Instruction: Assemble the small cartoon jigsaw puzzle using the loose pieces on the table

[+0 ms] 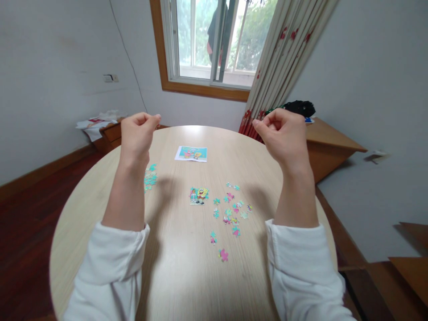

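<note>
Both of my hands are raised above the round table, well apart, in front of my white sleeves. My left hand (136, 136) is closed with the thumb against the curled fingers, and nothing shows in it. On the right, my right hand (285, 137) is curled the same way, also with nothing visible in it. Between them, a partly joined jigsaw puzzle (199, 196) with a yellow cartoon figure lies on the table. Loose puzzle pieces (228, 213) in teal, pink and yellow are scattered to its right. More teal pieces (151, 176) lie beside my left forearm, partly hidden by it.
A printed reference picture (191, 154) lies flat toward the far side of the pale wooden table (187, 276). Beyond are a window (214, 44) and a curtain (284, 49). Wooden furniture (329, 136) with dark items on it stands at the right.
</note>
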### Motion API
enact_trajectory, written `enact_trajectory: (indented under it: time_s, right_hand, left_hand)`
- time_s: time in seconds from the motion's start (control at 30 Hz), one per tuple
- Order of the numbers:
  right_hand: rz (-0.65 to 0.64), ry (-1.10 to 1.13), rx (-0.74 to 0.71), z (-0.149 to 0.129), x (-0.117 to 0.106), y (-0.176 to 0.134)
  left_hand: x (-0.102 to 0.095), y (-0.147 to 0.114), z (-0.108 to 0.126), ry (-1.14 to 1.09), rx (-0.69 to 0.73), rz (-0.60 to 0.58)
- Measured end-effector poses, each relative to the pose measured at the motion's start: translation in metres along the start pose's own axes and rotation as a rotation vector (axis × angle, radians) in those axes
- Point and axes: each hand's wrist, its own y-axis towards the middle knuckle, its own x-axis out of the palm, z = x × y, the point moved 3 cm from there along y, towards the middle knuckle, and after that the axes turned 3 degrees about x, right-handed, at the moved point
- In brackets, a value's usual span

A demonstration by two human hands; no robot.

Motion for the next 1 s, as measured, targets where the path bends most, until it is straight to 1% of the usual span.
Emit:
enact_trajectory:
  time_s: [0.07, 0.13, 0.23, 0.3, 0.37, 0.43, 0.5, 0.63, 0.7, 0.8, 0.87, 0.93, 1.0]
  right_hand:
    - [-0.02, 0.014, -0.013, 0.0, 0.0, 0.0]
    - [-0.033, 0.026, -0.034, 0.001, 0.001, -0.001]
    - [-0.037, 0.024, -0.055, 0.001, 0.001, -0.001]
    - [-0.037, 0.023, -0.067, 0.0, 0.001, -0.001]
    - [-0.035, 0.026, -0.078, 0.0, 0.001, -0.001]
    - [-0.038, 0.025, -0.081, -0.001, 0.001, -0.001]
    - [-0.044, 0.022, -0.074, -0.001, 0.002, -0.001]
    - [-0.065, 0.017, -0.04, -0.003, 0.001, 0.0]
    - [-0.072, 0.024, -0.045, -0.005, -0.001, 0.0]
    - [-0.07, 0.034, -0.065, -0.01, -0.003, 0.0]
    - [-0.063, 0.028, -0.068, -0.014, -0.005, 0.0]
    - [-0.06, 0.018, -0.074, -0.017, -0.006, 0.0]
    - [-0.062, 0.013, -0.09, -0.02, -0.007, -0.001]
  left_hand:
    - [0.001, -0.001, 0.0, 0.047, -0.031, -0.053]
    - [0.002, -0.002, 0.001, 0.06, -0.042, -0.072]
    - [0.004, -0.002, 0.001, 0.008, -0.026, -0.02]
    - [0.007, -0.003, 0.0, 0.001, -0.025, -0.016]
    - [0.01, -0.004, -0.001, 0.033, -0.024, -0.049]
    - [0.013, -0.007, -0.001, 0.08, -0.014, -0.116]
    - [0.018, -0.01, -0.002, 0.118, -0.008, -0.226]
    - [0.027, -0.016, -0.006, 0.2, 0.001, -0.541]
    - [0.03, -0.018, -0.009, 0.307, -0.004, -0.69]
    - [0.036, -0.023, -0.013, 0.52, 0.006, -0.883]
    - [0.046, -0.032, -0.013, 0.641, 0.058, -1.037]
    - [0.061, -0.049, -0.01, 0.728, 0.132, -1.213]
    - [0.077, -0.07, -0.007, 0.745, 0.21, -1.441]
